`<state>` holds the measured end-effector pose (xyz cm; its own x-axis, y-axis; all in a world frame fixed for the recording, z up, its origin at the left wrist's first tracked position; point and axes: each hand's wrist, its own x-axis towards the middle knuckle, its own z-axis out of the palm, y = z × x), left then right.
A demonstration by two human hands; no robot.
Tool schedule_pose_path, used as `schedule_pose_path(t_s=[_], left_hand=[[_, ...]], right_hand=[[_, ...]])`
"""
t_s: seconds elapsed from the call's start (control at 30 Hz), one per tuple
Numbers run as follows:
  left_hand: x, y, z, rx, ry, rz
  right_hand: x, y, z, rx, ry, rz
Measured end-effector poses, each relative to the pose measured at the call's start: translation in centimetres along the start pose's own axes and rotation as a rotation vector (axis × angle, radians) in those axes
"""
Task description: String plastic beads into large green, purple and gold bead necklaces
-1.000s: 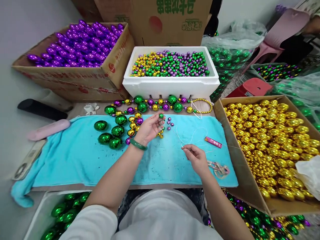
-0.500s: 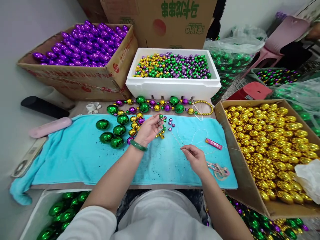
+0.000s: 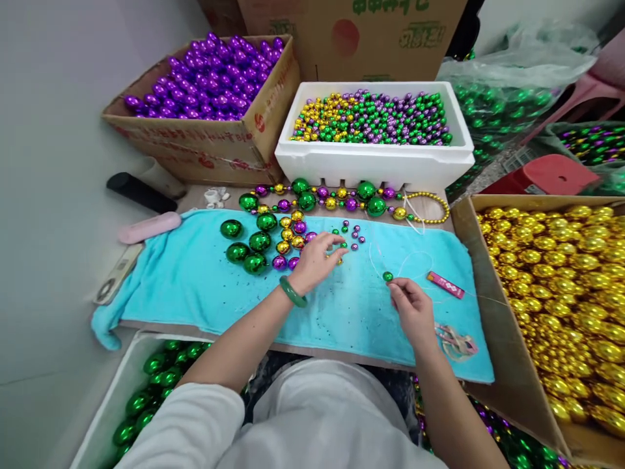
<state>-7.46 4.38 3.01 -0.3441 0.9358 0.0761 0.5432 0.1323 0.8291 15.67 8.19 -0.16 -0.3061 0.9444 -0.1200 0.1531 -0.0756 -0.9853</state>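
My left hand [image 3: 319, 262], a green bangle [image 3: 293, 292] on its wrist, reaches over the towel with thumb and forefinger apart. A small green bead [image 3: 344, 245] lies at those fingertips, and small purple beads [image 3: 355, 247] lie just beyond. To the right, my right hand [image 3: 414, 307] is closed in a pinch on a thin clear thread, with a shiny green bead [image 3: 387, 277] right at its fingertips. Loose thread [image 3: 401, 262] loops across the towel above this hand. Gold beads [image 3: 283, 247] and large green balls [image 3: 254, 263] sit left of my left hand.
A finished-looking bead strand [image 3: 331, 203] lies along the back of the blue towel [image 3: 195, 286]. Behind stand a white foam box [image 3: 375, 159] of small beads and a carton [image 3: 195, 146] of purple ones. On the right are a pink lighter [image 3: 445, 285] and a carton [image 3: 508, 326] of gold beads.
My left hand has opened from its pinch on a small green bead and lowered to the loose beads. A green bead now shows at my right fingertips. The camera view has shifted left.
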Motion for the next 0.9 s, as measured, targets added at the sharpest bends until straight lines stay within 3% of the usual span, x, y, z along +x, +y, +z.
schedule_pose_path(t_s=[0.07,0.17,0.33,0.43,0.5,0.6,0.67,0.73,0.8,0.9], left_hand=[[0.5,-1.2,-1.7,0.35,0.056,0.028],[1.7,-2.6,-3.7,0.648,0.006,-0.002],[3.0,-3.2,-3.7,0.859,-0.18,-0.009],[3.0,-3.1,-3.0,0.816,-0.176,-0.003],[3.0,-2.7,-2.9,0.578,-0.072,-0.006],[2.8,-1.6,-3.3,-0.148,0.056,-0.138],[2.7,-0.6,-3.8,-0.691,0.035,-0.302],[2.5,0.3,-4.1,-1.073,0.005,-0.432],[2.4,0.8,-4.2,-1.262,0.015,-0.498],[2.3,1.1,-3.9,-1.353,0.031,-0.526]], right_hand=[[0.1,0.2,-0.5,0.004,0.009,0.013],[0.1,0.2,-0.7,0.007,-0.007,0.032],[0.0,-0.1,0.5,0.022,-0.034,0.014],[-0.2,-0.2,1.1,0.024,-0.059,0.002],[-0.3,-0.2,1.1,0.011,-0.058,-0.029],[-0.6,-0.3,0.7,-0.023,-0.05,-0.113],[-0.8,-0.5,0.4,-0.04,-0.054,-0.176],[-0.9,-0.7,0.2,-0.043,-0.065,-0.223],[-0.9,-0.9,0.2,-0.041,-0.081,-0.247],[-0.9,-1.0,0.3,-0.055,-0.101,-0.268]])
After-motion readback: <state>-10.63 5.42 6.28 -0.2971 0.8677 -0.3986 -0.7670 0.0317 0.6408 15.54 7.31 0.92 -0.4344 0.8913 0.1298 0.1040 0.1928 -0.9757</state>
